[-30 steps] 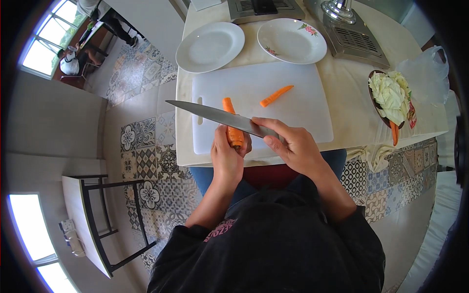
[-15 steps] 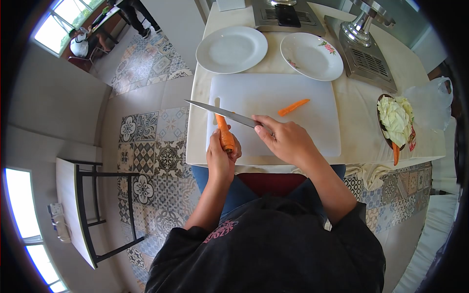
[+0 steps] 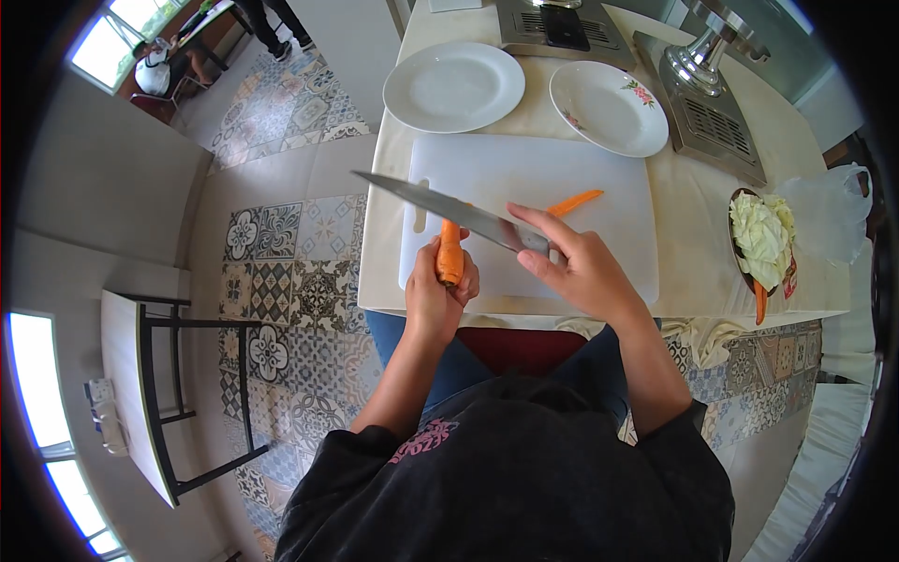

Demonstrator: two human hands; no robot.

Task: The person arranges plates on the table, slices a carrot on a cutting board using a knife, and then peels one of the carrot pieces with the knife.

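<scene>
My left hand (image 3: 440,286) is closed around a carrot (image 3: 450,255), its thick end toward me, over the near left part of a white cutting board (image 3: 534,167). My right hand (image 3: 585,267) grips a long kitchen knife (image 3: 454,211). The blade crosses above the carrot, its tip pointing left past the board's edge, and hides the carrot's far end. Whether blade and carrot touch, I cannot tell. On the board beyond my right fingers lies a cut piece of carrot (image 3: 575,201), partly covered by the hand.
Behind the board stand a plain white plate (image 3: 454,86) and a flowered plate (image 3: 609,108). A phone (image 3: 567,29) rests on a metal stand (image 3: 520,33); another metal stand (image 3: 716,126) is at right. Cut cabbage (image 3: 760,234) fills a dish beside a plastic bag (image 3: 829,215).
The knife has turned so that more of its blade face shows. My left hand and the carrot have shifted slightly right, and my right hand now partly covers the cut piece.
</scene>
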